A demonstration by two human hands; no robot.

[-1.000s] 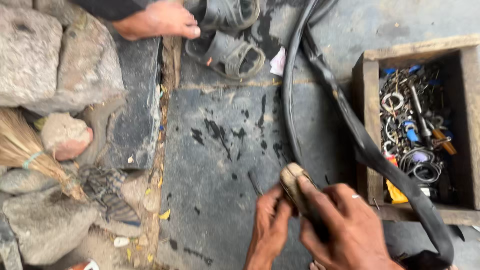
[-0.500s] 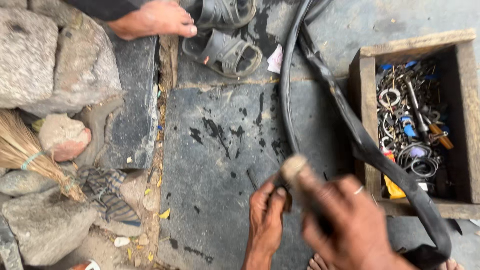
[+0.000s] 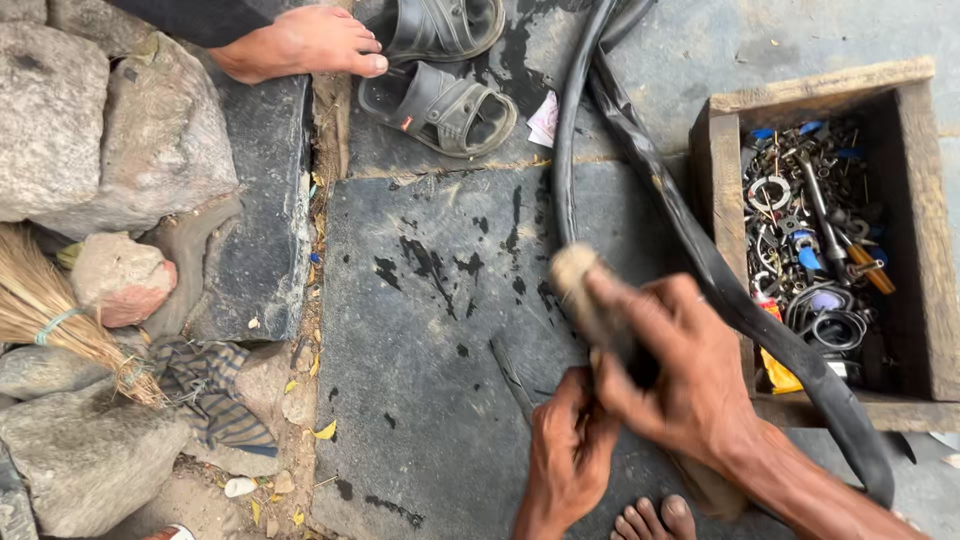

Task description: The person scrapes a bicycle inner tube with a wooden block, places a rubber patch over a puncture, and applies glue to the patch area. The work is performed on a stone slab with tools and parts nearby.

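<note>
My right hand (image 3: 672, 368) grips a small tan rubbing block (image 3: 582, 285), blurred by motion, over a stretch of black rubber inner tube (image 3: 640, 150). My left hand (image 3: 566, 452) pinches the tube just below the block, its fingers closed on the rubber, which is mostly hidden there. From my hands the tube curves right past the wooden box and loops up to the top of the view. My bare toes (image 3: 655, 518) show at the bottom edge.
A wooden box (image 3: 724, 180) of metal parts, rings and tools stands at the right. Two dark sandals (image 3: 440, 100) and another person's bare foot (image 3: 305, 45) lie at the top. Stones (image 3: 110, 150), a straw broom (image 3: 50, 310) and a striped rag (image 3: 215, 395) sit left of the wet stone slab (image 3: 420, 380).
My right hand has moved the block up and to the right along the tube, in a rubbing stroke. My left hand stays on the tube below it.
</note>
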